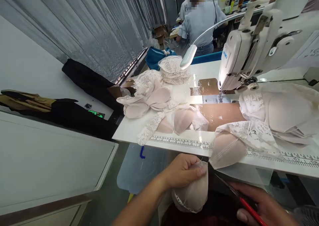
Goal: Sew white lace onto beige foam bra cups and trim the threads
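Note:
My left hand is closed on a beige bra cup, its thumb pressed across the upper part, just in front of the table edge. White lace trim runs along the cup's lower rim. My right hand, at the lower right, grips red-handled scissors, their thin metal tip pointing up and left towards the gap beside the cup. Another cup with white lace hangs partly over the table edge between the hands. A short thread shows near the top of the held cup.
A white sewing machine stands over the table, under a bendable lamp. Lace cups lie left of the needle, more cups right. A ruler strip follows the front edge. Below is a plastic bin. A person sits behind.

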Demonstrator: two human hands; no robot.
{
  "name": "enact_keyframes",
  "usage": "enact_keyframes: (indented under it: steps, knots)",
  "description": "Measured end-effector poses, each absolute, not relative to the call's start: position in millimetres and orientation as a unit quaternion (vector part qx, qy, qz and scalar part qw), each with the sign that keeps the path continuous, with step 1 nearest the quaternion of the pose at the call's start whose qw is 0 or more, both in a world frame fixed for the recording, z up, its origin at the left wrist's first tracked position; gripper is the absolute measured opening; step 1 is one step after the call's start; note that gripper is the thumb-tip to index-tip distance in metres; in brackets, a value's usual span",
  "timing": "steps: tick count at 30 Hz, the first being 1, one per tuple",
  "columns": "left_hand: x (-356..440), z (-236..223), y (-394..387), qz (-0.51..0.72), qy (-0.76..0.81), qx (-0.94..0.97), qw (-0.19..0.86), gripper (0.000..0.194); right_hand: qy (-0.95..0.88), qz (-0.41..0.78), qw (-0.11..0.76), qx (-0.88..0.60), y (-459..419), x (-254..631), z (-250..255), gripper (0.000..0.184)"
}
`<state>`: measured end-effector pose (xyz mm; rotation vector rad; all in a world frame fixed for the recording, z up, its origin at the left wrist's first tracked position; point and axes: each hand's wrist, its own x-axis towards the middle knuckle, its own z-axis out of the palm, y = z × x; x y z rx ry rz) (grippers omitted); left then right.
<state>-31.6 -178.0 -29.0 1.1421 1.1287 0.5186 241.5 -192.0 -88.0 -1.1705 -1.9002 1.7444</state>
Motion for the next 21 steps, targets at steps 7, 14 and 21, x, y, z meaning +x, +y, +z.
enact_keyframes:
  steps: [7, 14, 21]
  knots:
    - [-40, -33, -181, 0.207, 0.47, 0.51, 0.69, 0.047, -0.7, 0.606, 0.101, -0.363, -173, 214, -64, 0.043]
    - [-42, -38, -182, 0.22, 0.447, 0.488, 0.717, 0.047, -0.76, 0.517, 0.063, -0.389, -171, 210, -64, 0.024]
    - [-42, -41, -183, 0.222, 0.437, 0.452, 0.745, 0.043, -0.762, 0.531, 0.024, -0.37, -169, 204, -54, 0.018]
